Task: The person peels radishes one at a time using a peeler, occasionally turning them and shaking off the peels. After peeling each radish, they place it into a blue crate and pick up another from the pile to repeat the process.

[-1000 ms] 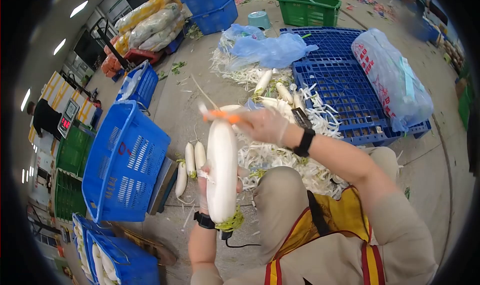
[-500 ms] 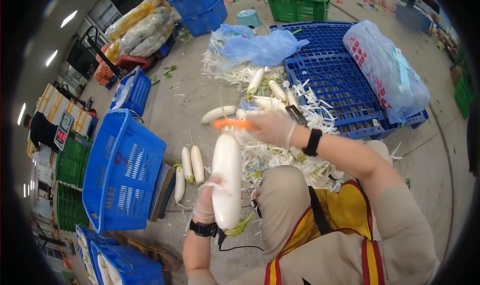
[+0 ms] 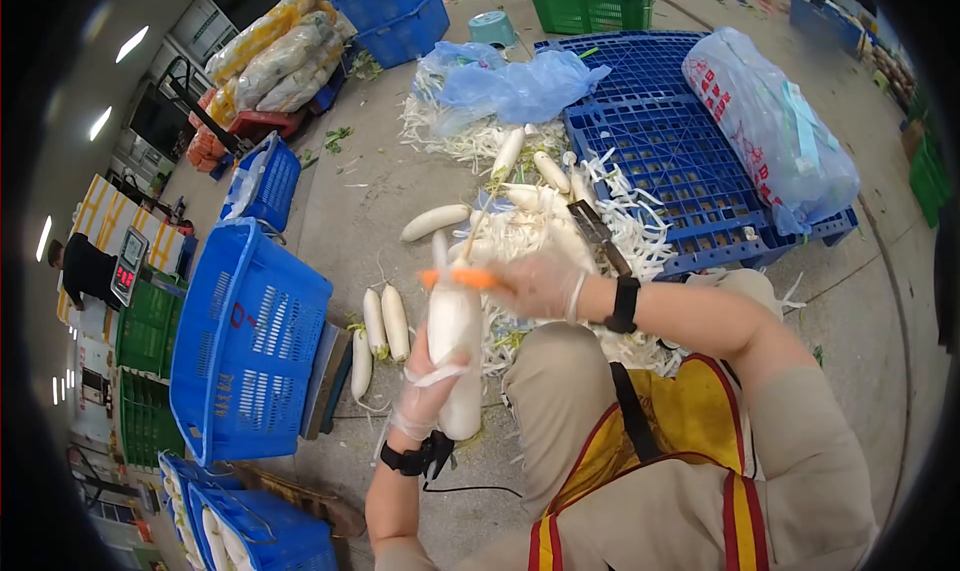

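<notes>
My left hand [image 3: 428, 383], in a clear glove, is wrapped round a large white radish [image 3: 458, 346] held upright in front of my knee. An orange peeler [image 3: 462, 279] lies across the radish's upper part, and my right hand [image 3: 540, 283], also gloved, is closed on its handle. A pale strip of peel rises at the blade, blurred. Beyond my hands, several whole radishes [image 3: 433, 223] and a heap of white peelings [image 3: 630, 226] lie on the floor. Smaller radishes [image 3: 395, 323] lie to the left of the held one.
A large blue basket [image 3: 250, 341] stands at the left, with blue containers of radishes [image 3: 265, 531] below it. A blue pallet [image 3: 650, 151] carries a full plastic bag [image 3: 770, 131] at the right. A person [image 3: 88, 269] in dark clothing is at the far left.
My right hand and the peeler have moved slightly down along the radish. My left hand has shifted up and turned, covering more of the radish's front, and the radish sits a little lower.
</notes>
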Motion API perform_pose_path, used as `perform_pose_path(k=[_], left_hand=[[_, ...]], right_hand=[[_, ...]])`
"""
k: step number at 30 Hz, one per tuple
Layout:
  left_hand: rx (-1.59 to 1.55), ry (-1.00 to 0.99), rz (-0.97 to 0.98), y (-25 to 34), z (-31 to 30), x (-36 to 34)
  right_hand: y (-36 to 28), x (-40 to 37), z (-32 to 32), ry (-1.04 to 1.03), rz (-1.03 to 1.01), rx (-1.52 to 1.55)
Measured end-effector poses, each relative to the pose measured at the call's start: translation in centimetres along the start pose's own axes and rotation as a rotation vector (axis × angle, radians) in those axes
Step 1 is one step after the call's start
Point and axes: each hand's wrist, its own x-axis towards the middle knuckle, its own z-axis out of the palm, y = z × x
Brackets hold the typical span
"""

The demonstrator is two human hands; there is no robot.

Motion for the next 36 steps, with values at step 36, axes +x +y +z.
perform_pose_path(k=[36], left_hand=[[-1.055,-0.299,-0.569,2.8,-0.1,-3.1]], right_hand=[[3.1,0.9,-2.6,0.099,0.04,-0.07]])
